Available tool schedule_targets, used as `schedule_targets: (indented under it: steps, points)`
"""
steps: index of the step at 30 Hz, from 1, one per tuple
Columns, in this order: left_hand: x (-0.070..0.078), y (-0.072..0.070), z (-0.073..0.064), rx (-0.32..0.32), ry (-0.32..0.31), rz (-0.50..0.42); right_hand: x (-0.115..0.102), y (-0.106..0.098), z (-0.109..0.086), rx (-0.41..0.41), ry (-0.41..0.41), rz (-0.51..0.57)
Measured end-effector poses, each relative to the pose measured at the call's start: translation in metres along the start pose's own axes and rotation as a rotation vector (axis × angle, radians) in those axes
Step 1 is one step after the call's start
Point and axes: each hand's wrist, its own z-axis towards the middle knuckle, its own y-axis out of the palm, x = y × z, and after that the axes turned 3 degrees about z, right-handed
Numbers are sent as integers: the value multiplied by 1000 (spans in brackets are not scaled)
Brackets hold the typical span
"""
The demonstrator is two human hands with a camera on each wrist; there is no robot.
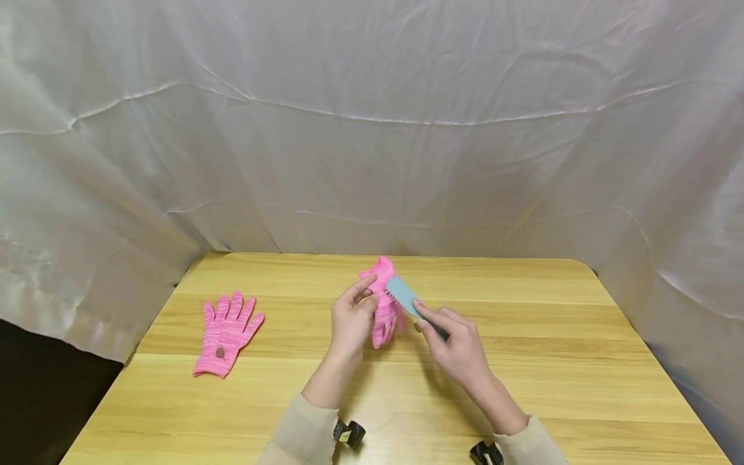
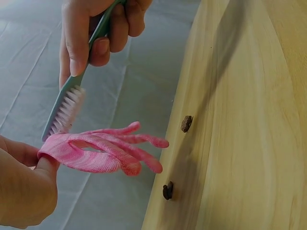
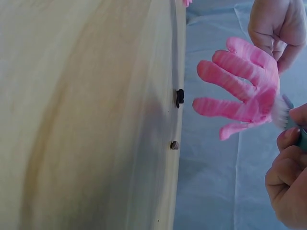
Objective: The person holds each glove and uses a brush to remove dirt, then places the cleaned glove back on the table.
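Note:
A pink knitted glove is held up over the table by my left hand, which pinches it near the cuff between thumb and fingers. Its fingers dangle loosely in the left wrist view. My right hand grips the dark handle of a blue-green brush. The white bristles face the glove and meet its fabric near the cuff. To the left, a second pink glove lies flat, fingers spread away from me, with a brown spot near its cuff.
Two small dark brown lumps, one rough and one blacker, lie on the wooden table beneath the held glove. A grey-white curtain hangs behind the table and along its sides.

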Motion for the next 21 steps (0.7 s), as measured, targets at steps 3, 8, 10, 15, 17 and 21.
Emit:
schedule_targets:
  steps: [3, 8, 10, 15, 17, 21]
  points:
    - [0, -1, 0, 0, 1, -5, 0, 0, 0, 2, -5, -13]
    - [0, -1, 1, 5, 8, -26, 1, -1, 1, 1, -6, -27]
    - [0, -1, 1, 9, 1, -34, 1, -1, 1, 1, -9, -29]
    - [1, -2, 2, 14, -14, -46, 2, -2, 1, 2, -20, -31]
    - [2, -2, 2, 14, -14, -47, 2, -2, 1, 3, -21, -31]
    - [3, -2, 1, 14, -4, -47, 1, -2, 1, 7, -23, -36]
